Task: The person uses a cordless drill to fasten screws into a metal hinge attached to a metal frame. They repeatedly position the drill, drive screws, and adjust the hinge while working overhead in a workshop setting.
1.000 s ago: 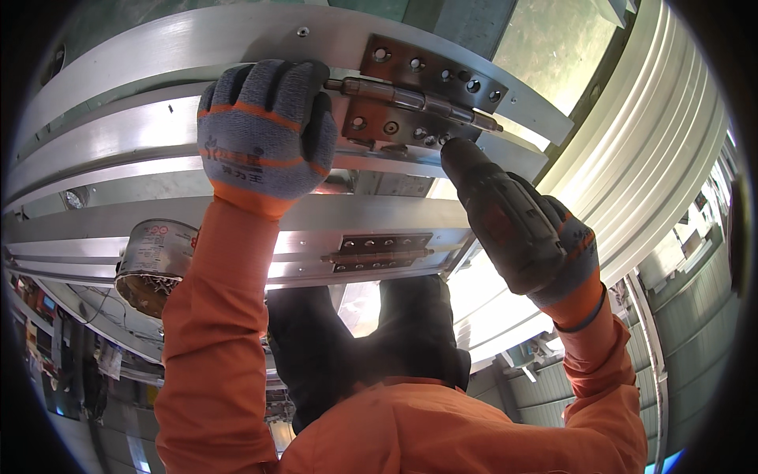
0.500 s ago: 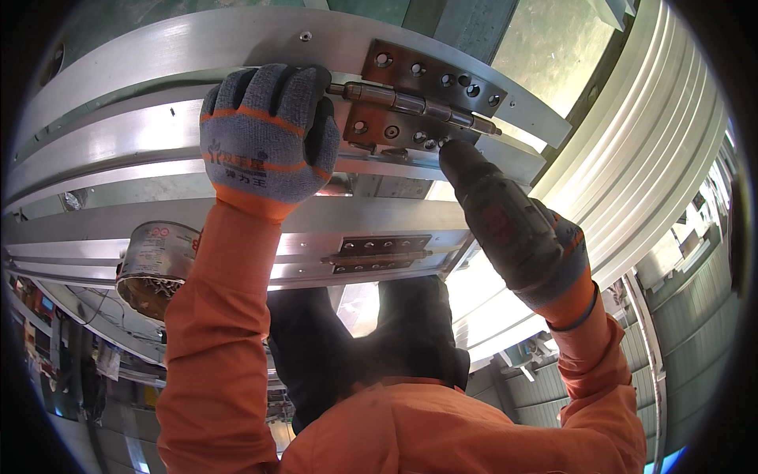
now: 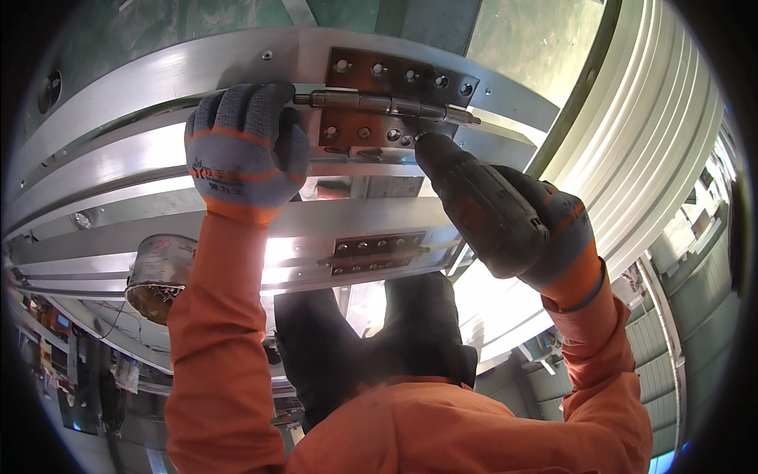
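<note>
My left hand (image 3: 246,154), in a grey glove with orange bands, has its fingers curled over a long silver metal profile (image 3: 162,146), just left of a hinge. That steel hinge (image 3: 399,103) lies on the metalwork, its barrel running roughly left to right between two leaves with several holes. A dark power drill (image 3: 483,207) is in my gloved right hand (image 3: 567,237), fingers wrapped round its handle. The drill's nose points up and left to the right part of the hinge's nearer leaf. Its tip meets or nearly meets a hole there; the bit itself is mostly hidden.
Nearer to me, a second hinge (image 3: 377,253) sits on another profile. A round tin (image 3: 162,265) holding small metal pieces stands beside my left forearm. Stacked white curved-looking lengths (image 3: 632,174) run along the right. My legs (image 3: 379,332) are close to the near profile.
The view has shifted, so the hinge and both hands appear further left. The drill's nose stays at about the same spot on the nearer leaf, and my left hand keeps its hold.
</note>
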The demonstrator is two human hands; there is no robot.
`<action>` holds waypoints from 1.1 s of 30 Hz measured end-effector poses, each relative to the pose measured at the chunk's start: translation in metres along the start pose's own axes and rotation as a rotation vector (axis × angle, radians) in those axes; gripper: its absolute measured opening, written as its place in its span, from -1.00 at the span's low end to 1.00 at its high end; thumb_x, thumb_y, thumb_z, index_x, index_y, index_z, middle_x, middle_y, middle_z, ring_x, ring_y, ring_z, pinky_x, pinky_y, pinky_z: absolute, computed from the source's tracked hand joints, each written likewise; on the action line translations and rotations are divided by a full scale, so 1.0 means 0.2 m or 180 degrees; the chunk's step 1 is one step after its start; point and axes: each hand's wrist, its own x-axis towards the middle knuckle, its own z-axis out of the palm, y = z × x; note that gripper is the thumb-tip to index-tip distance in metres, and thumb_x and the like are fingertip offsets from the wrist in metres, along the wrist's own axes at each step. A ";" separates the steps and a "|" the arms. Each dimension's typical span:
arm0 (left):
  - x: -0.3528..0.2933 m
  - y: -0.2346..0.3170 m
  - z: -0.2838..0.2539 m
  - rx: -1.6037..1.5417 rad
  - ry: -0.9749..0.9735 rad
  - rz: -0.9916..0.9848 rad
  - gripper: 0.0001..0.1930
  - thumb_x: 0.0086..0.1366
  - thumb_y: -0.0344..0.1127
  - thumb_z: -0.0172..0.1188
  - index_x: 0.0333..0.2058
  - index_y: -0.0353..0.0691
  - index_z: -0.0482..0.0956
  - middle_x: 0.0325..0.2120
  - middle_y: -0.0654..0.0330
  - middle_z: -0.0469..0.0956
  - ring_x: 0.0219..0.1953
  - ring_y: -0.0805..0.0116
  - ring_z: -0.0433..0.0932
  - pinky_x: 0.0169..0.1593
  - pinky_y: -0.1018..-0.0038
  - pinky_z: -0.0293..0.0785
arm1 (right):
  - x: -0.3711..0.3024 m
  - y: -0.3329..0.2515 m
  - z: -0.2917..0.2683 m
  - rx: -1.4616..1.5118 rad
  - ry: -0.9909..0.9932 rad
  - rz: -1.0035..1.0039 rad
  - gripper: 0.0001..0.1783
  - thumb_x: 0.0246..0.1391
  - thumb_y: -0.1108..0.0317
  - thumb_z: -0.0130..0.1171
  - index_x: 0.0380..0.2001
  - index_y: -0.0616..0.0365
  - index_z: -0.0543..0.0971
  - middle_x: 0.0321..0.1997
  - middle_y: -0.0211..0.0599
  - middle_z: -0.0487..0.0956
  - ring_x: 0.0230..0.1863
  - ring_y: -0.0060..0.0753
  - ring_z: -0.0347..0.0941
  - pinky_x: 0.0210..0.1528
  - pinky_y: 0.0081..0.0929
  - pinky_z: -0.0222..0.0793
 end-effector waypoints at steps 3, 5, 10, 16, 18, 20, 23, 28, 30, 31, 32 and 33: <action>0.01 0.01 0.00 0.0057 -0.0029 0.0062 -0.69 0.07 -0.32 0.34 -0.14 -0.11 0.71 -0.21 0.11 0.68 -0.20 -0.04 0.64 -0.12 0.07 0.59 | -0.08 -0.01 -0.04 0.0054 0.0021 0.0136 -0.52 0.04 0.34 0.48 0.08 0.06 0.71 -0.26 -0.20 0.76 -0.35 -0.12 0.73 -0.30 -0.28 0.63; 0.00 0.00 0.01 0.0107 0.0094 0.0173 -0.68 0.08 -0.32 0.31 -0.13 -0.12 0.71 -0.20 0.10 0.69 -0.20 -0.05 0.64 -0.11 0.07 0.58 | -0.15 -0.02 -0.05 -0.0079 0.0109 -0.0019 -0.50 0.05 0.37 0.45 0.12 0.10 0.69 -0.27 -0.17 0.76 -0.35 -0.10 0.74 -0.29 -0.26 0.63; -0.02 -0.03 0.02 0.0316 0.0146 0.0353 -0.66 0.11 -0.25 0.28 -0.10 -0.13 0.70 -0.18 0.08 0.69 -0.16 -0.07 0.64 -0.01 0.05 0.54 | -0.36 0.00 0.02 0.0809 -0.0209 0.0510 -0.51 0.11 0.44 0.36 0.15 0.23 0.66 -0.27 -0.16 0.76 -0.34 -0.11 0.75 -0.30 -0.32 0.63; -0.02 0.00 -0.03 0.0217 0.0080 0.0411 -0.69 0.20 -0.32 0.32 -0.07 -0.19 0.68 -0.19 0.06 0.69 -0.18 -0.04 0.63 -0.05 0.11 0.56 | -0.74 0.05 0.27 0.2197 -0.0649 0.1037 -0.59 0.18 0.57 0.37 0.12 0.23 0.67 -0.22 -0.35 0.73 -0.26 -0.52 0.65 -0.24 -0.52 0.55; -0.05 0.05 -0.03 -0.0370 -0.0074 0.0270 -0.72 0.19 -0.38 0.33 -0.10 -0.20 0.69 -0.24 0.07 0.69 -0.25 0.03 0.64 -0.13 0.18 0.58 | -0.81 -0.01 0.30 0.3026 -0.0624 0.1822 -0.63 0.18 0.57 0.37 0.08 0.20 0.68 -0.16 -0.33 0.74 -0.19 -0.50 0.67 -0.16 -0.49 0.57; -0.01 0.23 -0.09 -0.0257 -0.0569 -0.0097 -0.79 0.17 -0.45 0.37 -0.18 -0.21 0.70 -0.32 0.13 0.68 -0.36 0.16 0.65 -0.23 0.29 0.61 | -0.85 -0.02 0.32 0.3185 -0.0641 0.1962 -0.65 0.19 0.58 0.36 0.06 0.20 0.69 -0.10 -0.31 0.75 -0.13 -0.48 0.68 -0.10 -0.48 0.58; -0.07 0.36 -0.02 -0.0116 -0.0626 -0.0290 -0.79 0.19 -0.41 0.44 -0.16 -0.17 0.73 -0.33 0.14 0.71 -0.33 0.17 0.69 -0.16 0.30 0.64 | -0.88 -0.01 0.32 0.3009 -0.0758 0.1809 -0.63 0.20 0.59 0.34 0.08 0.23 0.67 -0.03 -0.31 0.74 -0.08 -0.45 0.69 -0.07 -0.49 0.60; -0.11 0.34 -0.03 0.0383 -0.1225 -0.0796 -0.76 0.26 -0.45 0.43 -0.08 -0.18 0.75 -0.26 0.06 0.76 -0.27 0.14 0.75 -0.12 0.32 0.66 | -1.00 0.07 0.45 0.4739 -0.0181 0.2733 -0.61 0.23 0.63 0.28 0.14 0.27 0.64 0.06 -0.31 0.72 -0.05 -0.42 0.69 -0.01 -0.47 0.63; -0.10 0.32 -0.06 0.0091 -0.1169 -0.0695 -0.74 0.28 -0.47 0.40 -0.04 -0.20 0.75 -0.21 0.04 0.78 -0.24 0.15 0.77 -0.09 0.32 0.67 | -1.01 0.08 0.48 0.4825 0.0136 0.2658 -0.62 0.23 0.63 0.28 0.12 0.27 0.64 0.03 -0.28 0.72 -0.06 -0.40 0.69 -0.02 -0.47 0.64; -0.09 0.30 -0.07 -0.0062 -0.1154 -0.0647 -0.72 0.30 -0.47 0.39 -0.02 -0.22 0.75 -0.18 0.03 0.78 -0.22 0.16 0.78 -0.08 0.31 0.68 | -0.98 0.07 0.46 0.4516 0.0300 0.2486 -0.64 0.21 0.62 0.29 0.09 0.27 0.65 -0.01 -0.27 0.72 -0.09 -0.38 0.70 -0.04 -0.47 0.64; -0.08 0.31 -0.09 -0.0151 -0.1219 -0.0759 -0.72 0.32 -0.47 0.37 0.01 -0.24 0.74 -0.16 0.03 0.79 -0.21 0.18 0.78 -0.07 0.33 0.68 | -0.89 0.04 0.43 0.3531 0.0452 0.1988 -0.69 0.17 0.59 0.34 0.00 0.26 0.68 -0.08 -0.27 0.73 -0.15 -0.33 0.72 -0.10 -0.47 0.65; -0.05 0.32 -0.13 -0.0227 -0.1282 -0.0869 -0.71 0.34 -0.48 0.35 0.03 -0.25 0.74 -0.15 0.04 0.79 -0.19 0.21 0.78 -0.06 0.34 0.68 | -0.79 0.00 0.39 0.2553 0.0583 0.1481 -0.74 0.12 0.55 0.38 -0.09 0.25 0.72 -0.16 -0.26 0.75 -0.21 -0.28 0.73 -0.17 -0.47 0.65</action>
